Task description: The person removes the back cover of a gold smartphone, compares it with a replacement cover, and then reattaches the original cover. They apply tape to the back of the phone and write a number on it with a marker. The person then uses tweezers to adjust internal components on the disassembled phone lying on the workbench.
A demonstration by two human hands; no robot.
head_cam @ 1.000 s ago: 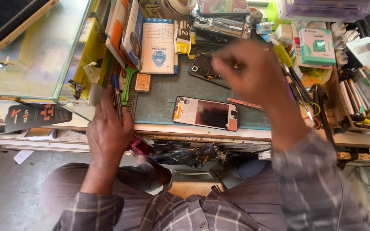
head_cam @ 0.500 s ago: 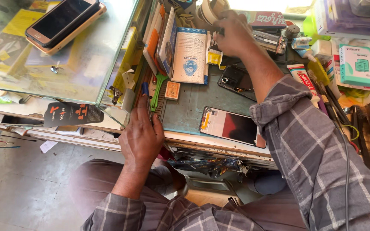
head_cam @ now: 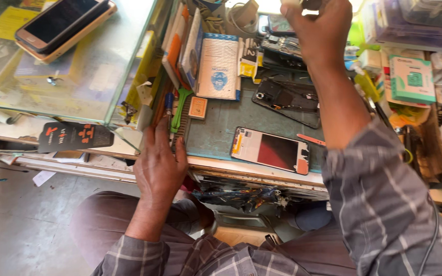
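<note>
Below the raised right hand (head_cam: pixel 317 36), clenched on something small, lies the phone (head_cam: pixel 271 151) crosswise; the flat, empty left hand (head_cam: pixel 159 166) is nearer.

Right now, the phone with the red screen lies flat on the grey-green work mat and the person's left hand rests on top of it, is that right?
Not quite: in the head view the left hand rests at the work mat's left edge by the green tool, apart from the red-screened phone, which does lie flat on the mat.
</note>
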